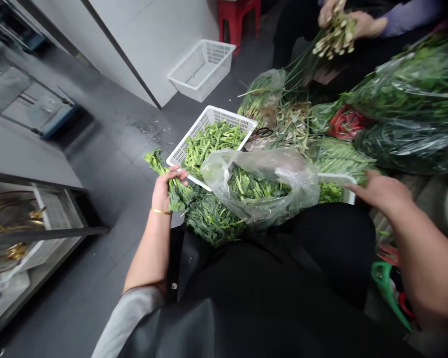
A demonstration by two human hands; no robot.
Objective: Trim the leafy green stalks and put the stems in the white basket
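Observation:
My left hand (168,186) is closed round a bunch of leafy green stems (177,191), held left of a white basket (250,123) with cut green stems (212,141) in it. A clear plastic bag (302,174) lies open before my lap, with more leafy greens (257,184) inside. Dark green leaves (212,216) are heaped below the basket. On the right, my right hand (377,189) is at the end of a second white basket (349,181), which the bag partly covers. Blur hides whether its fingers grip the rim.
Another person's hands (362,25) hold a bundle of scallions (338,37) at the top right. Bagged greens (425,84) fill the right. A white basket (201,72) stands near a red stool (239,15). A metal shelf (52,233) is at left.

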